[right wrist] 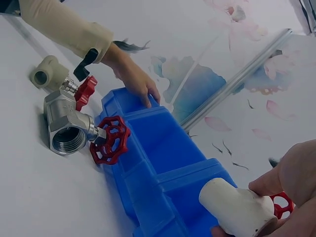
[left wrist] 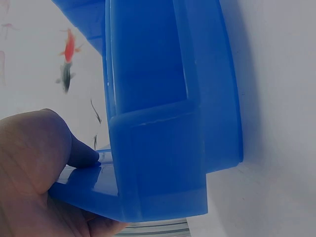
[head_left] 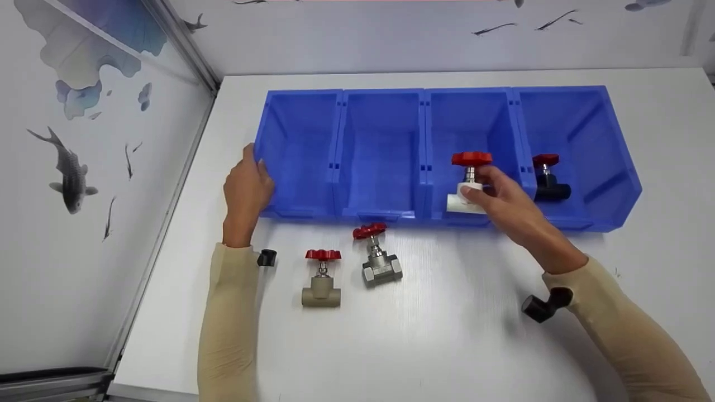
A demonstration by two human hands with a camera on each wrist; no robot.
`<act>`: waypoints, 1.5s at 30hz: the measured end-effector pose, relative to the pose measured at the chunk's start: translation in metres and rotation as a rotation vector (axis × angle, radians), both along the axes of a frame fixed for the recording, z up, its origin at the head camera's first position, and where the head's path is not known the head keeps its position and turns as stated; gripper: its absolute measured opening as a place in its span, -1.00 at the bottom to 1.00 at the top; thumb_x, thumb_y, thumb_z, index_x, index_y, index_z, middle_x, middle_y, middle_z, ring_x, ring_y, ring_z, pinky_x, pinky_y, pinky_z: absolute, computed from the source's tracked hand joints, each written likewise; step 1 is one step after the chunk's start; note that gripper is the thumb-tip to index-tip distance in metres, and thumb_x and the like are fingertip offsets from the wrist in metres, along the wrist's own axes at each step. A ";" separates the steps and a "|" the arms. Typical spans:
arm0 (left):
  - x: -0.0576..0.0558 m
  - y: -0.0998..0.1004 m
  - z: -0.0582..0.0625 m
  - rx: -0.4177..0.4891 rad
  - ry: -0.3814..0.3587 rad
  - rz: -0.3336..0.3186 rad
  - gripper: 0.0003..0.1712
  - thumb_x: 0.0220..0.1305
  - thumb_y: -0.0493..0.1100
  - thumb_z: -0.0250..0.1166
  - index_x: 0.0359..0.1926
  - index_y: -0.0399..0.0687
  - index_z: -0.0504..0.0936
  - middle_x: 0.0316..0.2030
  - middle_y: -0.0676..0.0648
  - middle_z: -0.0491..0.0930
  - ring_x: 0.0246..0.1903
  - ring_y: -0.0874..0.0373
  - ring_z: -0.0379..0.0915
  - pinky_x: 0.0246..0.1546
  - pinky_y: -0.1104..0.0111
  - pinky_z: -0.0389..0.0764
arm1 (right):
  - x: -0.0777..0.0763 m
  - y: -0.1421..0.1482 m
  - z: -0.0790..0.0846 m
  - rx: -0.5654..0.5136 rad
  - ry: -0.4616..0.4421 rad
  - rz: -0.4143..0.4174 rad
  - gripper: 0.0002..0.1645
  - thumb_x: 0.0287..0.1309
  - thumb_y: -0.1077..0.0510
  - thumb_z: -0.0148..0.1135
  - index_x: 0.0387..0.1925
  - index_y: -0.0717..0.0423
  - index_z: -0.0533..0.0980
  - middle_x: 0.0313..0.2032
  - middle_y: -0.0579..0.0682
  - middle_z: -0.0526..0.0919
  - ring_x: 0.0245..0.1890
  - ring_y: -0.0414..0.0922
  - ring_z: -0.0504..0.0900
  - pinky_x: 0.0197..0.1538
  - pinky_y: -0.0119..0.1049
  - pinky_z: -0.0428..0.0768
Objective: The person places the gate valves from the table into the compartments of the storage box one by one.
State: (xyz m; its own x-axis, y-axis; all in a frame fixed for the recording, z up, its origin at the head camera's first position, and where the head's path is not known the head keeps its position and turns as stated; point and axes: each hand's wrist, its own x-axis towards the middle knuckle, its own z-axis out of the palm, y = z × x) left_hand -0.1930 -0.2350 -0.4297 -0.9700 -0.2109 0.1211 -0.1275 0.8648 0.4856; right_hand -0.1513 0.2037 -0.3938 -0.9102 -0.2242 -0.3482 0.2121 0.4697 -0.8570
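My right hand [head_left: 505, 204] grips a white valve [head_left: 466, 192] with a red handwheel over the front of the third blue bin [head_left: 458, 120]. In the right wrist view the white valve [right wrist: 237, 205] shows its round pipe end. My left hand [head_left: 248, 181] holds the outer side wall of the leftmost bin [head_left: 301, 151]; in the left wrist view the thumb lies over the bin's edge [left wrist: 94, 182]. A black valve [head_left: 550, 187] with a red handwheel sits in the rightmost bin [head_left: 609, 162]. On the table, before the bins, stand a beige valve [head_left: 321, 287] and a silver metal valve [head_left: 382, 268].
Four blue bins stand joined in a row on the white table [head_left: 424, 346]. The second bin [head_left: 382, 151] lies between the leftmost and third. A metal frame post [head_left: 184, 44] and printed wall panels border the table at the left and back.
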 end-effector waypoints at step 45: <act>-0.001 0.000 -0.003 0.011 0.023 -0.001 -0.46 0.53 -0.17 -0.08 0.41 -0.33 0.24 0.13 -0.45 0.53 0.06 -0.37 0.53 0.00 -0.17 0.52 | -0.032 -0.009 -0.027 0.008 0.004 -0.109 -0.27 0.41 -0.08 0.12 0.38 0.25 0.17 0.29 0.24 0.30 0.21 0.13 0.39 0.30 0.07 0.31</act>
State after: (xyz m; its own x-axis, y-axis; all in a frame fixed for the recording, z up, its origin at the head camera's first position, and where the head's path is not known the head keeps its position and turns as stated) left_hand -0.1941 -0.2354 -0.4324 -0.9670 -0.2118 0.1414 -0.1155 0.8596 0.4977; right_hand -0.1834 0.1943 -0.4210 -0.9304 -0.1208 -0.3461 0.2591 0.4510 -0.8541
